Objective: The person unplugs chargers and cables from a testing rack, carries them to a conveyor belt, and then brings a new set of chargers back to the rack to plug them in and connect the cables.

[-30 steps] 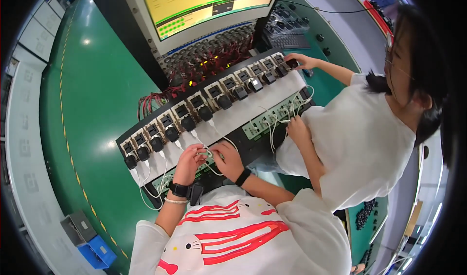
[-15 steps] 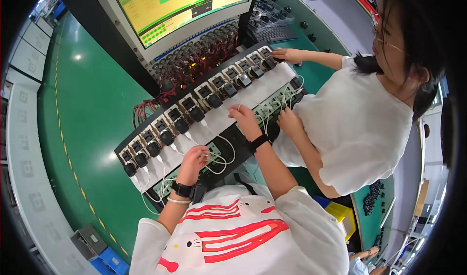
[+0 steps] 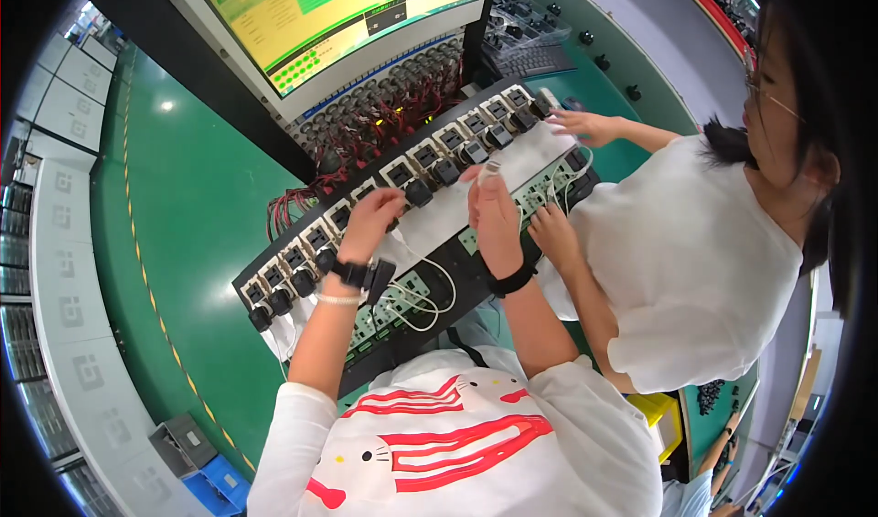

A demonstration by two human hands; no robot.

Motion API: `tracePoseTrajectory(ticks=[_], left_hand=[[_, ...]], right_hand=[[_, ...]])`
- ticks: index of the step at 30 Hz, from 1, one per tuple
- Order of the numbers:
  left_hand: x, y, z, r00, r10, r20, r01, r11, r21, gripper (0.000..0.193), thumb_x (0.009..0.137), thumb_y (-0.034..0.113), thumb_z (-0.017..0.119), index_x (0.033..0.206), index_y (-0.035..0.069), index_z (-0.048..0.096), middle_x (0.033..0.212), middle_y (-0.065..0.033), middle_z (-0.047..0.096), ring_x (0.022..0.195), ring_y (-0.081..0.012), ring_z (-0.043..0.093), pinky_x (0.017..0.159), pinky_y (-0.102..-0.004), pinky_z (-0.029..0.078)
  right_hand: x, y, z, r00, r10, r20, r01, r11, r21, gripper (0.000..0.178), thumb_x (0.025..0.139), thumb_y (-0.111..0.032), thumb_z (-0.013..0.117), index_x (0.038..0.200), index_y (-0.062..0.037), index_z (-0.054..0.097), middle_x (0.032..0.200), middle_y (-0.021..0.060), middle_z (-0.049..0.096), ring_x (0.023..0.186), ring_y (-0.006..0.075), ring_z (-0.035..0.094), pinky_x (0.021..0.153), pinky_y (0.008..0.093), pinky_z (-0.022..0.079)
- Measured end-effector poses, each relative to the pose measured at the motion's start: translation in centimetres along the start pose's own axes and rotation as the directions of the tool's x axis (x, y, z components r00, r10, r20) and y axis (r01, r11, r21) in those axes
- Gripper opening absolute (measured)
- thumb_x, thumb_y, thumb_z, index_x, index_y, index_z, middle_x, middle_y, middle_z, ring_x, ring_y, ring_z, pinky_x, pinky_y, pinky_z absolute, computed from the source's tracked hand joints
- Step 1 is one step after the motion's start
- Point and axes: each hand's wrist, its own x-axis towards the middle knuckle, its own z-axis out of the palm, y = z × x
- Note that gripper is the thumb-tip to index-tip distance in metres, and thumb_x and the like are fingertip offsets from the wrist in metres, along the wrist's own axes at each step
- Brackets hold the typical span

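My left hand (image 3: 368, 229) reaches over the slanted row of sockets, its fingers closed round a black power adapter (image 3: 392, 224) that they mostly hide. A white cable hangs just below it. To the right, my right hand (image 3: 495, 220) is raised above the white strip of the bench, fingers pinched on a white cable plug (image 3: 491, 168). More black adapters, such as one (image 3: 418, 193) between my hands, sit in the socket row (image 3: 400, 171). White cables (image 3: 448, 274) loop from the green circuit boards (image 3: 410, 288) along the near edge.
A co-worker's hand (image 3: 585, 127) is by the row's right end; their other hand (image 3: 552, 233) touches cables at the boards. Behind the sockets stand red wiring (image 3: 343, 165) and a lit screen (image 3: 347, 23). A keyboard (image 3: 535, 61) lies at the back right.
My left hand has moved up and right from the cables to an adapter in the row. My right hand has risen with the white plug. The co-worker's far hand has drawn back slightly.
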Motion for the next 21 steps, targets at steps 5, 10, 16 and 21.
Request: tracePoseTrajectory(ticks=[5,10,16,21], left_hand=[[6.8,-2.0,1.5,0.918,0.397,0.013,-0.285,0.634,0.719,0.038,0.082,0.022,0.062,0.112,0.0,0.061,0.099,-0.0151,0.066,0.088,-0.023,0.063,0.077,-0.0307,0.048],[8.4,-4.3,1.9,0.982,0.188,0.008,-0.132,0.658,0.741,0.039,0.077,0.022,0.067,0.111,0.003,0.063,0.094,-0.0173,0.067,0.084,-0.029,0.065,0.077,-0.0357,0.049],[8.5,-3.2,2.1,0.992,0.123,0.017,-0.091,0.626,0.775,0.037,0.074,0.022,0.069,0.108,0.007,0.066,0.104,-0.0167,0.065,0.099,-0.0337,0.06,0.087,-0.0393,0.047],[8.2,-2.7,2.0,0.995,0.096,-0.005,-0.059,0.645,0.762,0.037,0.074,0.022,0.069,0.108,0.006,0.066,0.104,-0.0175,0.065,0.098,-0.0333,0.061,0.086,-0.0386,0.047]], right_hand=[[0.4,12.8,-1.7,0.996,0.093,0.017,-0.069,0.839,-0.54,0.041,0.096,-0.037,0.041,0.083,-0.0041,0.063,0.06,0.0067,0.045,0.059,0.019,0.048,0.057,0.033,0.037],[1.5,17.0,-2.3,0.935,0.353,-0.037,-0.324,0.805,-0.497,0.049,0.095,-0.042,0.038,0.08,-0.005,0.065,0.071,0.0152,0.057,0.072,0.0278,0.057,0.071,0.037,0.042],[2.1,18.0,-1.9,0.934,0.357,0.018,-0.288,0.782,-0.553,0.054,0.095,-0.045,0.036,0.078,-0.003,0.065,0.065,0.0092,0.051,0.064,0.0226,0.051,0.065,0.0358,0.04],[1.2,17.3,-2.1,0.786,0.614,-0.076,-0.602,0.787,0.138,0.038,0.096,-0.036,0.045,0.084,-0.0042,0.062,0.072,0.0019,0.054,0.058,0.0119,0.046,0.055,0.0272,0.04]])
